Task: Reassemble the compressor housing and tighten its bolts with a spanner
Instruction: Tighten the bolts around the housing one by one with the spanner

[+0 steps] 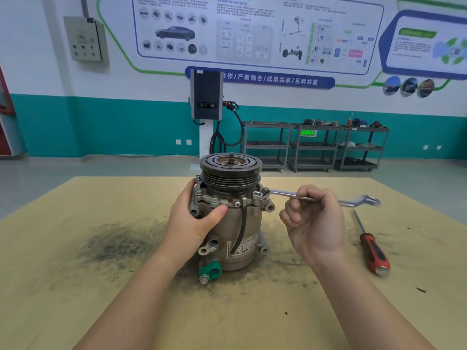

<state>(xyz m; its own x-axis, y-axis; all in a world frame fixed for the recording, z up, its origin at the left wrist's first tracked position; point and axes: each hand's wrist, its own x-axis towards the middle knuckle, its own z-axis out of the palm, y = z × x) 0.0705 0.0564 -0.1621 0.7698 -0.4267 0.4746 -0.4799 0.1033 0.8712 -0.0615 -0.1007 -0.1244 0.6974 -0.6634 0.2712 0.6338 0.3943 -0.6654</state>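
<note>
My left hand (195,218) grips the upright grey metal compressor housing (235,223); right hand (314,218) pinches the silver ring spanner (285,195) on a flange bolt (257,196); I'd keep the ring fully seated, pull level.

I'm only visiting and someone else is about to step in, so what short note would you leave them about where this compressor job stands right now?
Left hand: grips the compressor body, steadying it upright on the table.
Right hand: holds the spanner by its shaft, ring end at a bolt on the right of the housing flange.
Screwdriver: lies on the table to the right, untouched.
Done: housing looks assembled, with bolts in the flange.
Left: tighten this bolt and check the others; how tight they are cannot be seen.
</note>
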